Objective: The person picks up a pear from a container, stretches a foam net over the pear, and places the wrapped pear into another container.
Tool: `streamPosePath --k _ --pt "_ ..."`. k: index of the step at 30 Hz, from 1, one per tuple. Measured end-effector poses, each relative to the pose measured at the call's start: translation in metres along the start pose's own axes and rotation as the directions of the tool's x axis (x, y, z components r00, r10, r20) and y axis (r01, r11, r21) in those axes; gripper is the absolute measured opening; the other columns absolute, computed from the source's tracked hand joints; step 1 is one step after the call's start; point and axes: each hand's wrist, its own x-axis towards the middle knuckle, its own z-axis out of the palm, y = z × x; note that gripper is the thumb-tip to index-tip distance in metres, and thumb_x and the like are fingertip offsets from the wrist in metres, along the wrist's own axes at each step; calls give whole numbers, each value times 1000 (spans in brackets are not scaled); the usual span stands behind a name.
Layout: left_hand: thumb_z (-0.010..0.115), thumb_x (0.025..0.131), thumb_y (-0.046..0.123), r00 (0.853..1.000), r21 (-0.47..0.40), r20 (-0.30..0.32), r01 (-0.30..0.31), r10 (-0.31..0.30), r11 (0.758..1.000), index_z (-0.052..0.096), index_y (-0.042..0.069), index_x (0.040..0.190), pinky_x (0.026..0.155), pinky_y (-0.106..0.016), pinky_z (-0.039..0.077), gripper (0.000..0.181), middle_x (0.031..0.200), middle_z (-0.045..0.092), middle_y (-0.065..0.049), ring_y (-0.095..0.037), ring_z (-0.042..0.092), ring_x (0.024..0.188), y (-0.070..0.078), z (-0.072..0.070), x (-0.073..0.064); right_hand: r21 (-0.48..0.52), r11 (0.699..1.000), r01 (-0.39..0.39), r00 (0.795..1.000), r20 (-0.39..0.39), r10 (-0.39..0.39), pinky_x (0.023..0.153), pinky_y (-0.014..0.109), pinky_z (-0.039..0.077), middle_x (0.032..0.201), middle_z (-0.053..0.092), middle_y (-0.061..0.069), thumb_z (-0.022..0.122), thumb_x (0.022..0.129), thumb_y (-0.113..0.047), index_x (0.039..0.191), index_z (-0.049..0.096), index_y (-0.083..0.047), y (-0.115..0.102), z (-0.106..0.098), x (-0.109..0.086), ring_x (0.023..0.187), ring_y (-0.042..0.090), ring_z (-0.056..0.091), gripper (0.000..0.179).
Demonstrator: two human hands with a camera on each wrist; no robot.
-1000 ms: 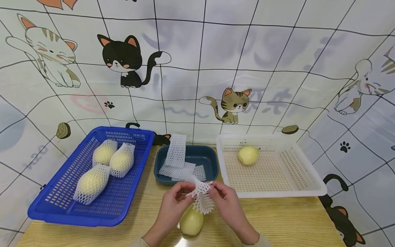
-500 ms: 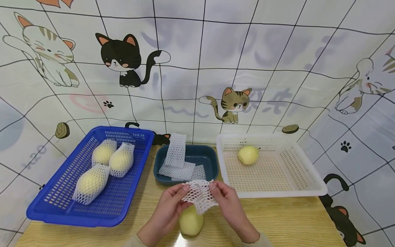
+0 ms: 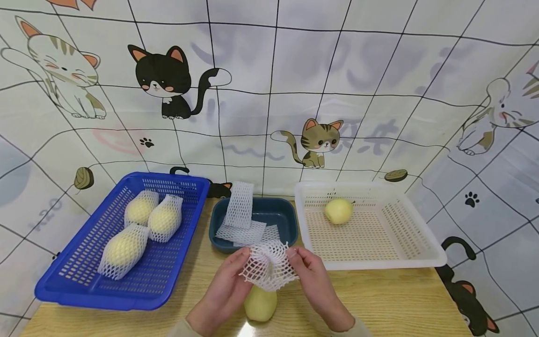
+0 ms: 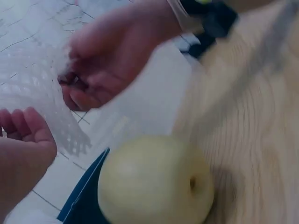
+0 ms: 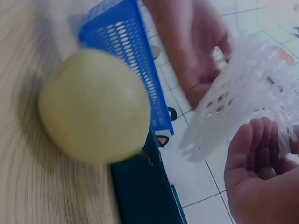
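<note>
A white foam net sleeve (image 3: pixel 269 267) is spread between my two hands, its mouth stretched wide. My left hand (image 3: pixel 227 288) pinches its left edge and my right hand (image 3: pixel 313 284) pinches its right edge. Below the net a pale yellow pear (image 3: pixel 260 304) rests on the table, its top partly hidden by the net in the head view. The left wrist view shows the same pear (image 4: pixel 154 182) whole apart from its lower edge, apart from both hands. In the right wrist view the net (image 5: pixel 247 93) hangs between the hands, beyond the pear (image 5: pixel 96 107).
At left, a blue basket (image 3: pixel 168 281) holds several pears in foam nets. A dark teal bin (image 3: pixel 284 217) with several flat foam nets (image 3: pixel 240 206) stands behind my hands. The white basket (image 3: pixel 370 264) at right contains one bare pear (image 3: pixel 338 211). A patterned sheet backs the wooden table (image 3: pixel 391 304).
The foam net was bunched and twisted between my fingers; now its mouth is pulled open into a wide round shape. The pear on the table has stayed in place.
</note>
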Motion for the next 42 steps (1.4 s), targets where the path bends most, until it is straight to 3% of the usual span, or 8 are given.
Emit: streamPosePath --k 7,11,16,24,29,33,38,42 --pt "48 111 18 993 413 15 -115 120 903 53 2 109 76 -24 51 17 99 56 1 -8 56 87 -6 -5 1 245 965 -90 992 -63 108 69 28 58 95 61 9 49 111 -30 110 55 -1 -5 6 1 81 14 64 29" --pt "63 103 6 989 502 67 -149 133 852 50 -12 112 73 -24 56 24 99 58 -3 -8 62 86 -8 -6 1 236 971 -40 993 -97 64 64 23 53 90 58 6 47 112 -28 107 53 -1 -6 9 2 77 11 60 28" --pt "70 95 4 992 547 -4 -104 127 831 59 -15 110 77 -24 58 27 100 67 -6 -9 68 90 -8 -3 1 224 975 0 994 -103 24 65 20 52 91 59 5 47 112 -26 106 52 2 -8 11 2 79 10 59 29" --pt "51 108 5 998 59 -56 -36 39 998 62 9 113 93 -36 58 12 111 70 -5 -18 71 104 -5 -8 0 408 911 -50 995 -61 82 80 24 58 107 62 4 48 112 -29 110 59 -8 -6 8 3 92 9 64 23" --pt "39 113 11 1000 -249 -1 -11 11 968 57 12 123 104 -36 50 20 126 68 -8 -21 68 118 0 -6 -2 477 879 -12 998 -44 37 86 24 58 111 62 3 48 112 -27 110 60 -12 1 9 6 97 9 65 20" --pt "37 114 17 999 -340 -46 -4 -13 941 54 16 118 106 -29 48 18 122 63 1 -11 62 116 4 -1 -3 490 872 12 999 -37 7 80 19 55 104 59 -3 46 112 -25 107 60 -16 8 10 6 92 5 61 18" --pt "27 115 18 999 -369 -42 -13 -3 929 44 13 134 116 -33 38 26 137 55 -1 -13 53 130 6 1 -1 533 846 -6 1000 -4 10 78 19 55 104 60 -2 45 112 -25 112 60 -14 13 10 7 90 5 62 18" --pt "25 112 14 999 -227 -4 -52 52 972 44 11 132 112 -30 40 27 134 52 0 -11 52 127 4 -5 2 588 808 -32 999 51 2 86 25 57 110 67 1 43 113 -24 118 63 -12 13 8 8 97 9 66 24"
